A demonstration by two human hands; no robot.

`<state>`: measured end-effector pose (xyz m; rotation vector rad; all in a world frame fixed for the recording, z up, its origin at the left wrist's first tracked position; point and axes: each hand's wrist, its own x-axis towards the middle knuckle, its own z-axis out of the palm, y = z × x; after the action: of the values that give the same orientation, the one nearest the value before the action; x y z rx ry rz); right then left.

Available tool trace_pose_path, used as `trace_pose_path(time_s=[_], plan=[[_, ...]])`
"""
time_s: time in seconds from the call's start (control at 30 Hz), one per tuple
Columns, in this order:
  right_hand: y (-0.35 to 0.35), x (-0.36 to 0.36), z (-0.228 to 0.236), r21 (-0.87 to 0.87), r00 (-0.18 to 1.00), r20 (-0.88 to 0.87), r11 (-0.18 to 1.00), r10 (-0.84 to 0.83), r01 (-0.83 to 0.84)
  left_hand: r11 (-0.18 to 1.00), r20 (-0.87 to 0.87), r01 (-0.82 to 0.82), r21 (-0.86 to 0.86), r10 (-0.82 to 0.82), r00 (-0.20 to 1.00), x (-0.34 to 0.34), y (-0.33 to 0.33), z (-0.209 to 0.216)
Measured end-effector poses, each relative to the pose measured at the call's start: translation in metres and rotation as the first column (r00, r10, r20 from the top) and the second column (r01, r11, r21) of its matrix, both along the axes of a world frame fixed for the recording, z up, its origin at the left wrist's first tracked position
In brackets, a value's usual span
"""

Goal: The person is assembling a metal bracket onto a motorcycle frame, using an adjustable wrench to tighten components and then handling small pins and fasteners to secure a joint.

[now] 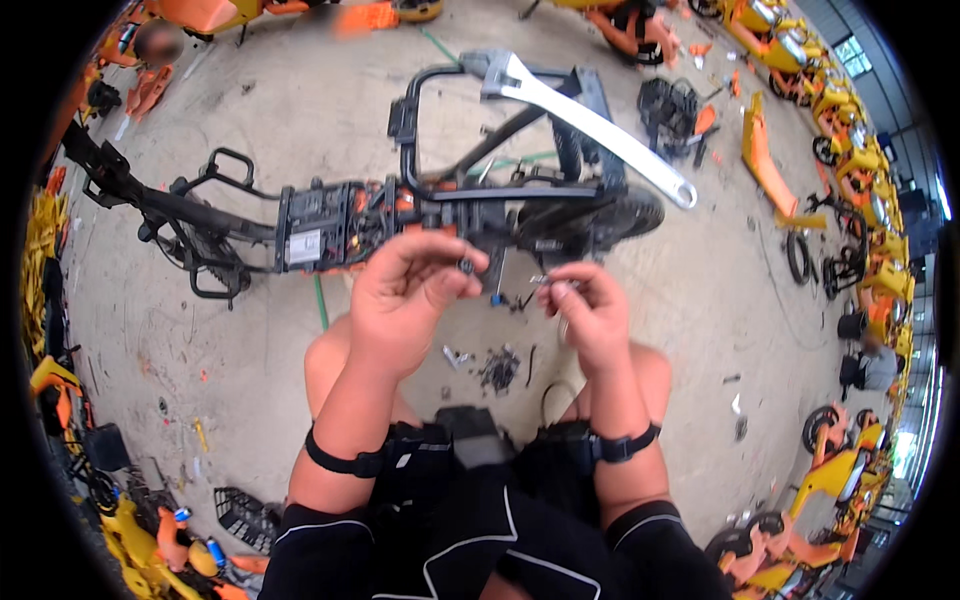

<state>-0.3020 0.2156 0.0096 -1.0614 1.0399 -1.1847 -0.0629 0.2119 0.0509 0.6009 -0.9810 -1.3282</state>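
One small, round, black piece (466,266) is sitting clamped in the left hand (402,290) I'm remotely watching; the right hand (594,309) is pinching a small silvery metal piece (539,281). Beyond both, a black tubular metal frame (520,193) is standing.

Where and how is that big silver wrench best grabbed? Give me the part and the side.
Best take the silver wrench by its handle, near the holed end, coming from the right with the right hand. The bulkier head lies over the black frame, while the slim, straight handle slants nearer and seems to jut rightward past it, likely leaving room to close around.
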Motion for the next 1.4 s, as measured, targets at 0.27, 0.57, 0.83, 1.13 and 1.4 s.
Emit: trace_pose_path(time_s=[0.27, 0.57, 0.83, 1.13, 1.4], plan=[[-0.056, 0.008, 0.004, -0.110, 0.910, 0.357, 0.977, 0.209, -0.181, 0.989, -0.101, 0.043, 0.143, -0.029, 0.994, -0.038, -0.025, -0.053], [-0.035, -0.005, -0.040, -0.080, 0.923, 0.339, 0.984, 0.179, -0.162, 0.957, -0.144, 0.178, 0.230, -0.147, 0.979, -0.051, -0.032, -0.088], [-0.030, 0.012, -0.042, -0.212, 0.988, 0.148, 0.977, 0.039, -0.007, 0.916, -0.130, 0.263, 0.304, -0.233, 0.964, -0.054, -0.038, -0.086], [-0.026, 0.016, -0.036, -0.230, 0.997, 0.017, 0.971, -0.070, 0.072, 0.894, -0.253, 0.368, 0.254, -0.306, 0.918, -0.049, -0.041, -0.090], [-0.019, 0.020, -0.024, -0.302, 0.984, -0.135, 0.951, -0.113, 0.067, 0.870, -0.360, 0.442, 0.219, -0.349, 0.865, -0.045, -0.036, -0.089]])
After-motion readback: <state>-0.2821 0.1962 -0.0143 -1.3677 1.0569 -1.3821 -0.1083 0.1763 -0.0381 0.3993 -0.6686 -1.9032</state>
